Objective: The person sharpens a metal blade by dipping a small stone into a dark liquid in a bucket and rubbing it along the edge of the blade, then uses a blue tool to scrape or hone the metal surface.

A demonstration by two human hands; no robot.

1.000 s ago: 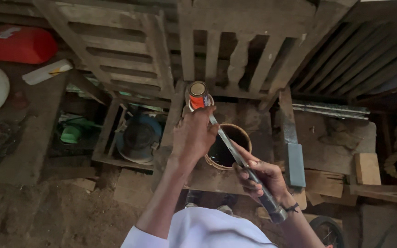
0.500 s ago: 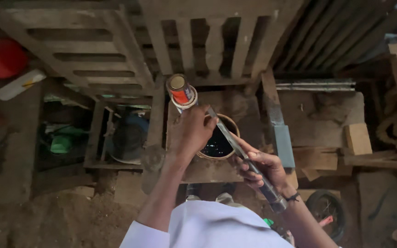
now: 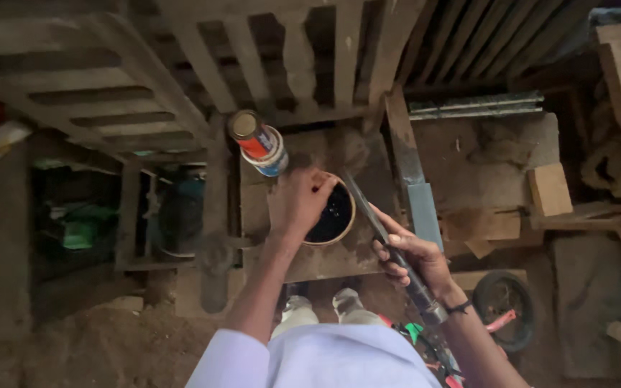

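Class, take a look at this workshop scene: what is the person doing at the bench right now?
A person stands over a worn wooden bench. The left hand grips the rim of a round tin holding something dark. The right hand holds a long metal file by its handle, its tip reaching over the tin. A small can with a red label stands just behind the tin, and a flat metal blade lies to the right.

Left hand (image 3: 297, 205) curled palm-down, right hand (image 3: 412, 253) fisted, both arms extended
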